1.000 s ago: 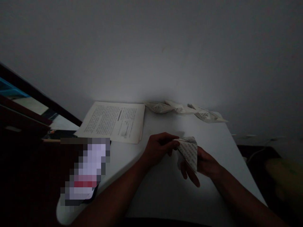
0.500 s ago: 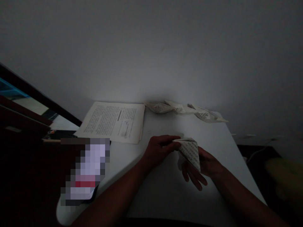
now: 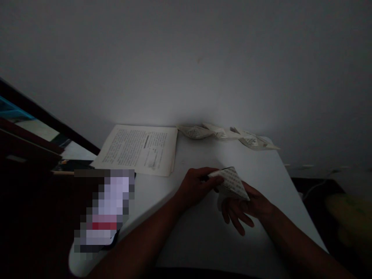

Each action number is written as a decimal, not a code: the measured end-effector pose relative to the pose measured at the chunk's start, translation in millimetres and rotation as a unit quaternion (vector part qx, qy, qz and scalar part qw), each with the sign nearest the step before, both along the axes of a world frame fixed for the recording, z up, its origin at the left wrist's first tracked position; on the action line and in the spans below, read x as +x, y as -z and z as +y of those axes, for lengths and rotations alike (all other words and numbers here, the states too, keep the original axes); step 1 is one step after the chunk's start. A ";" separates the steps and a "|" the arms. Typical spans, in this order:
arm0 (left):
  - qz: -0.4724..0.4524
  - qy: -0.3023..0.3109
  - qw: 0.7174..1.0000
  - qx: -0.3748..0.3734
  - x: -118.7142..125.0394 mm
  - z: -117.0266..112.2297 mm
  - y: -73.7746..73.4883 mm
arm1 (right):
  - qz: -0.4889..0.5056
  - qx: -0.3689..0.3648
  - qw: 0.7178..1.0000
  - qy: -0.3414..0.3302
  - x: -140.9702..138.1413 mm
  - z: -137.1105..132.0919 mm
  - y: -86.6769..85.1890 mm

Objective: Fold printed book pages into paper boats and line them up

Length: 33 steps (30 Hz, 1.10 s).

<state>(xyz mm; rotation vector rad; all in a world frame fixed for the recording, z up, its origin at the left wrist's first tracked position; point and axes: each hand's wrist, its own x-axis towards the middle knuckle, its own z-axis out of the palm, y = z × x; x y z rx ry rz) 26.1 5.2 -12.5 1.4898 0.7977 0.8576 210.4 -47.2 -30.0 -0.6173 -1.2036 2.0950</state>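
Note:
Between the fingers and thumb of my left hand (image 3: 195, 185) is a folded sheet of printed paper (image 3: 235, 183), pinched at its left corner. The paper has a diamond-like outline, with rows of print on its upper face. Just below and to the right, my right hand (image 3: 250, 207) has its fingers spread, pointing down and left. The paper's right tip lies over that hand and seems to touch it; the right thumb is partly hidden. Along the wall lie folded paper boats (image 3: 194, 133) with print on them.
A stack of printed sheets (image 3: 136, 149) lies at the back left of the white table (image 3: 200, 153). On the left edge rests a phone (image 3: 112, 209) with a blurred screen. The wall (image 3: 197, 85) borders the back. A dark rail (image 3: 52, 118) slants at the left.
The folded paper has turned in my left hand: its right corner has swung up and outward, and its face looks flatter and wider. My right fingers have spread slightly more.

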 end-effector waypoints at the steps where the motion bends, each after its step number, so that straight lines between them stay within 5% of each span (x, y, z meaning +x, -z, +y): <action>1: 0.005 -0.008 1.000 0.000 0.3 -0.2 0.6 | -0.007 0.001 1.000 0.004 -0.9 0.2 -0.9; 6: -0.011 -0.077 0.997 -0.029 1.0 2.0 0.4 | -0.084 0.091 0.984 0.127 -5.7 0.2 0.7; 10: -0.028 -0.132 0.990 -0.034 -0.6 6.8 -1.5 | -0.161 0.178 0.909 0.341 -8.2 3.0 2.3; 13: -0.031 -0.145 0.988 -0.032 -0.8 8.1 -2.5 | -0.132 0.173 0.879 0.424 -6.9 8.7 2.9; 19: -0.013 -0.131 0.991 -0.036 0.7 5.6 -0.9 | -0.178 0.152 0.879 0.415 -8.7 14.9 -3.1; 25: -0.005 -0.123 0.991 -0.044 0.5 4.6 -0.8 | -0.247 0.152 0.846 0.447 -17.4 12.6 -14.0; 33: -0.022 -0.076 0.995 -0.057 0.1 4.9 0.4 | -0.235 0.146 0.854 0.441 -14.1 13.3 -13.2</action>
